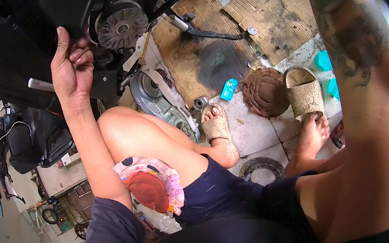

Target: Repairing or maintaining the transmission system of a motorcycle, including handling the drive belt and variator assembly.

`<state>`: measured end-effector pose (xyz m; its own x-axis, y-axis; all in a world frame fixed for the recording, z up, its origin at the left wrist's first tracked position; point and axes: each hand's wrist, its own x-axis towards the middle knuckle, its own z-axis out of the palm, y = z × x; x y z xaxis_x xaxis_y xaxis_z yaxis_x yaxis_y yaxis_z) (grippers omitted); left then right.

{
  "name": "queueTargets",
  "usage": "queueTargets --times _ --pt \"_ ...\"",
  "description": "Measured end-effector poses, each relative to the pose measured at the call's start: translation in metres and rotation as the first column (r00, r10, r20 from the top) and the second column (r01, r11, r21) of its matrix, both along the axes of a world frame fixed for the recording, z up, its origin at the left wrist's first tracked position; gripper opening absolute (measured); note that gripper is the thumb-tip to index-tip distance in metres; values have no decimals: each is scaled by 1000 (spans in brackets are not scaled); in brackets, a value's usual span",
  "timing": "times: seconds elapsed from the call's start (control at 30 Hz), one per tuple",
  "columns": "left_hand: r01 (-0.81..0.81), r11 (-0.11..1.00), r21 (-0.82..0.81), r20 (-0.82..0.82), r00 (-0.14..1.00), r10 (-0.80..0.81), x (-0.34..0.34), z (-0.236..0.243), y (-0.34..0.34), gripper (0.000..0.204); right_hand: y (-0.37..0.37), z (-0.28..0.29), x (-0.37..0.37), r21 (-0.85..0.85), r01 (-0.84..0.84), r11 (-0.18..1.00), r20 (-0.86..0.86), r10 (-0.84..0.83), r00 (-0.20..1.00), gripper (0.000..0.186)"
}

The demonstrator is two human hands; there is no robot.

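My left hand [72, 71] is raised beside the black body panel [61, 0] of a scooter. Its thumb stands up apart from the partly curled fingers, and the palm shows nothing held. One fingertip is blurred near the panel. Just right of that hand sits a finned metal pulley [122, 26] in the exposed drive unit. A flat silver lever-like bar [41, 84] ends behind my left wrist. My right forearm reaches up out of the top edge, so the right hand is outside the picture. Below the drive unit, a grey metal engine cover [152, 92] lies on the floor by my knee.
Stained cardboard [283, 28] covers floor tiles under the kickstand [215, 34]. Around my sandalled feet are a small blue box [229, 89], a metal bushing [200, 103], a brown round mat [266, 92], a perforated disc [262, 168] and a teal container [323, 61]. Another motorbike [22, 141] stands left.
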<state>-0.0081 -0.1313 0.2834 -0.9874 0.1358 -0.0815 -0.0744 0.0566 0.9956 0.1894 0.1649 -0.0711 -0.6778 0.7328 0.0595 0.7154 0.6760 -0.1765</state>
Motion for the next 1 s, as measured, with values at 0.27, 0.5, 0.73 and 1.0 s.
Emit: queueTargets --times 0.27,0.5,0.73,1.0 --pt "106 994 -15 13 994 -106 -10 -3 -7 64 -86 -77 178 -200 175 964 274 -116 955 38" --pt "60 996 -59 -13 998 -61 -9 -3 0 65 -66 -34 142 -160 183 970 65 -174 983 37" --pt "111 994 -16 48 993 -110 -12 -1 -5 47 -51 9 105 -159 96 983 -75 -109 991 36" --pt "47 997 -66 12 999 -47 -6 -3 3 66 -28 52 60 -138 7 990 -240 -40 970 35"
